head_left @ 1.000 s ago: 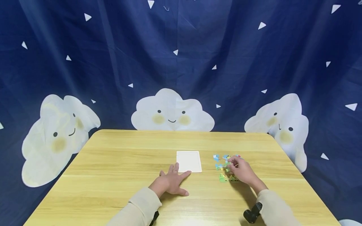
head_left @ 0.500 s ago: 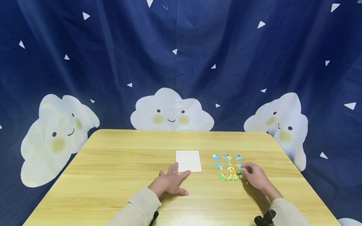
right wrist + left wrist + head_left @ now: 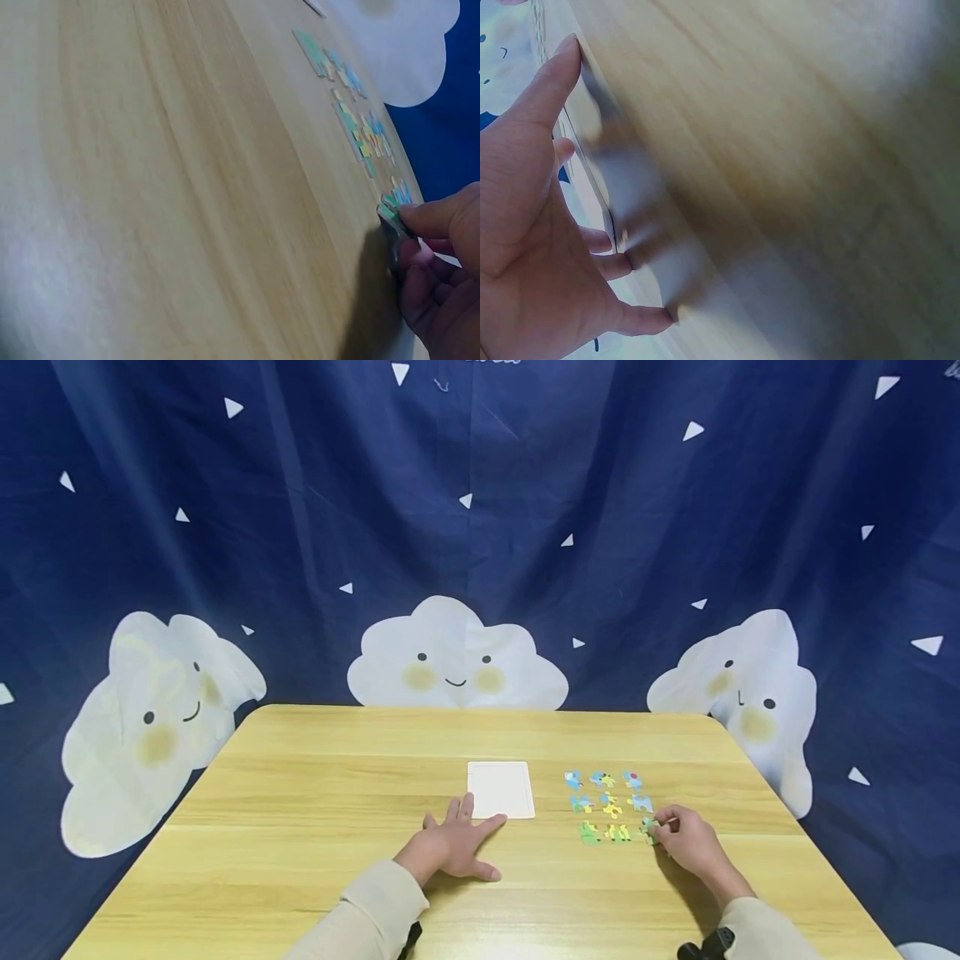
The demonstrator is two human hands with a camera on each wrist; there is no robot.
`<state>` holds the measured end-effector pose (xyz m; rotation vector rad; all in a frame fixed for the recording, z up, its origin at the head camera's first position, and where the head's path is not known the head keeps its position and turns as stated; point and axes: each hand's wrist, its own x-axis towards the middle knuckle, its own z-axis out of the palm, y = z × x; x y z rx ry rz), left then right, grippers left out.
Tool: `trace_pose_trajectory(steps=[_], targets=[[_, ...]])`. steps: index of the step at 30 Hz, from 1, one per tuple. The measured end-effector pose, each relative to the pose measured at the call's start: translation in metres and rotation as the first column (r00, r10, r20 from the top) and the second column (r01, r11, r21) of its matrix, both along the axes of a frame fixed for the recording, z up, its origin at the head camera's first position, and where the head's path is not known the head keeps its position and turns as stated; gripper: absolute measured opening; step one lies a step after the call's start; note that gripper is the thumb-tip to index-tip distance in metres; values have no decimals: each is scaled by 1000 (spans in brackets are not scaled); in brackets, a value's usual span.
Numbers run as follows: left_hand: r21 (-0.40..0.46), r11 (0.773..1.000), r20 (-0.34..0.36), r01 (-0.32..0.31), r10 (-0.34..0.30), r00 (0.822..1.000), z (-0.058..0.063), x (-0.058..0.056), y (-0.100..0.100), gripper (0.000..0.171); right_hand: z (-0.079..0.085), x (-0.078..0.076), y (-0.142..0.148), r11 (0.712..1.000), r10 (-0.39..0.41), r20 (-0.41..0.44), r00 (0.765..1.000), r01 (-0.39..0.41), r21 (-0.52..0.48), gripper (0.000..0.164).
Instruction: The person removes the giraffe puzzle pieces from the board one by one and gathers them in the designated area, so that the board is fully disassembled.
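My right hand (image 3: pixel 686 839) is at the near right corner of the jigsaw pieces. Its thumb and fingers pinch a green jigsaw piece (image 3: pixel 648 830), low over the table; the right wrist view shows this piece (image 3: pixel 390 208) at the fingertips. The other jigsaw pieces (image 3: pixel 611 807) lie apart in rows to its left and behind it, in blue, yellow and green. My left hand (image 3: pixel 453 846) is spread with straight fingers, its fingertips at the near edge of a flat white square tray (image 3: pixel 501 789). In the left wrist view the left hand (image 3: pixel 547 217) reaches down to the wood.
The wooden table (image 3: pixel 315 810) has rounded far corners. Behind it hangs a dark blue curtain (image 3: pixel 480 527) with white triangles and smiling clouds. The tray stands left of the jigsaw pieces, with bare wood between them.
My right hand has carried the green piece from over the middle of the pieces to the right and nearer, uncovering the others. My left hand has stayed at the tray.
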<state>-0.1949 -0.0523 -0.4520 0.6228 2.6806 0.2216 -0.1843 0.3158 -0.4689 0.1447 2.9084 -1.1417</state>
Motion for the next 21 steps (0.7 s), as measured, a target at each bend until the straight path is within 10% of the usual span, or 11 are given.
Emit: trace_pose_trajectory(steps=[21], targets=[[-6,1000,4,5,-5,1000,-1,-2,-2,85,-8,0,-3,996,-28,-38,999,31,86,25]])
